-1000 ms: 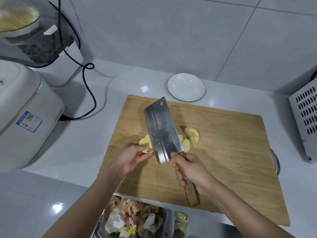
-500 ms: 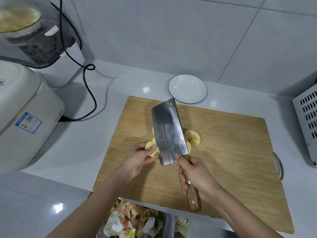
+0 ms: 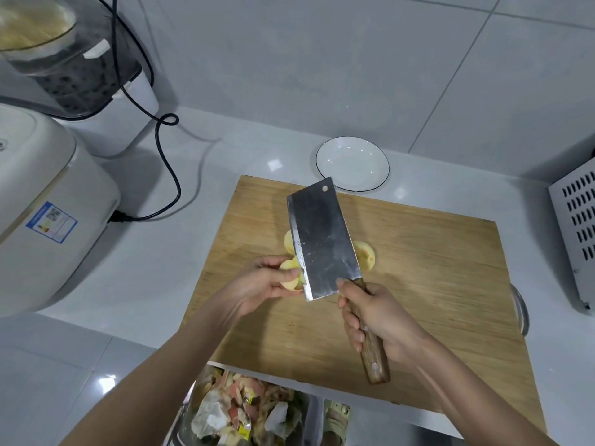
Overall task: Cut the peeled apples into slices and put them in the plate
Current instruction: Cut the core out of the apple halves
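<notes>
Rice cooker (image 3: 48,207): far left on the white counter (image 3: 154,259), cream body with a blue label on its side.
Steamer (image 3: 74,75): behind the cooker by the tiled wall, with a clear upper part and a white base.
Cord (image 3: 167,175): black, loops down across the counter to a plug at the cooker's side.
Waste bin (image 3: 244,410): at the bottom edge below the counter, holding peels and wrappers.
Left hand (image 3: 260,286): over the left part of the cutting board (image 3: 434,284), fingers curled around a few pale apple slices (image 3: 291,273), pressing them against the left face of the cleaver.
Other apple pieces: one (image 3: 288,241) shows just left of the blade, another (image 3: 365,254) lies flat on the board just right of it.
Cleaver (image 3: 322,239): broad steel blade tilted, tip toward the plate, lifted above the board, its flat side facing up.
Right hand (image 3: 373,313): clenched around the cleaver's wooden handle (image 3: 373,358), which points toward the near edge of the board.
Plate (image 3: 352,164): white with a thin dark rim, on the counter just beyond the board's far edge, with no slices in it.
Vented box (image 3: 576,233): white, at the far right edge.
</notes>
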A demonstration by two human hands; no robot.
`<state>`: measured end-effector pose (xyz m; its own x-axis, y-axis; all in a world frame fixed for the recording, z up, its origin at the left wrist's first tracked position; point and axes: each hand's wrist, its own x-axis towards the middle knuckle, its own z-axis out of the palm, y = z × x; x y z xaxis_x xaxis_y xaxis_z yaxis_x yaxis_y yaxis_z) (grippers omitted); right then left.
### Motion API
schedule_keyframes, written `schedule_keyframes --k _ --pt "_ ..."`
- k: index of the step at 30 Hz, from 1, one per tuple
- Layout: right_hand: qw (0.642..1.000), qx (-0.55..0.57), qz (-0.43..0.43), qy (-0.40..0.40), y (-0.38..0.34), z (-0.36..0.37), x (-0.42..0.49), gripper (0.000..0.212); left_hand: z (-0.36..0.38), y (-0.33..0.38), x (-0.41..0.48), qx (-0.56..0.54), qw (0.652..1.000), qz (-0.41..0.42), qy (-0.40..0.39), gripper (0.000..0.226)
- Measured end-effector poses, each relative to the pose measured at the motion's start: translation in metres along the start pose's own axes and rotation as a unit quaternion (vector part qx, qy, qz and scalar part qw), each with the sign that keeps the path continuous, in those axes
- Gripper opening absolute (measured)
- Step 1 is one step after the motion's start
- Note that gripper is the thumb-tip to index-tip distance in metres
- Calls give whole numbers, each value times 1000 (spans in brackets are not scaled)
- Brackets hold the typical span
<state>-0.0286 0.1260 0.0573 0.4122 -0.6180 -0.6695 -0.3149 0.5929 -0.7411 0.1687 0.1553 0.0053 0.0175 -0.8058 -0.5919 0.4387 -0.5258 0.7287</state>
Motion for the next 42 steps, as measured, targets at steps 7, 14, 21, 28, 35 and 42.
schedule_keyframes --k 7,14,21,28,35,42 --pt "996 86 0 6 10 12 -3 34 17 -11 -2 -135 990 14 -44 47" --pt "997 60 44 -23 3 4 -3 32 11 -15 -1 -91 996 8 7 59" --pt "995 56 72 -30 3 2 -4 31 7 -7 -1 -31 999 -20 -39 6" --pt "997 48 52 2 7 9 -3 31 19 -18 3 -95 995 -4 38 31" --pt "998 29 63 -9 4 2 -6 31 15 -11 -5 -51 998 -37 -31 13" --pt "999 37 35 10 9 8 -1 32 25 -25 5 -109 993 1 50 39"
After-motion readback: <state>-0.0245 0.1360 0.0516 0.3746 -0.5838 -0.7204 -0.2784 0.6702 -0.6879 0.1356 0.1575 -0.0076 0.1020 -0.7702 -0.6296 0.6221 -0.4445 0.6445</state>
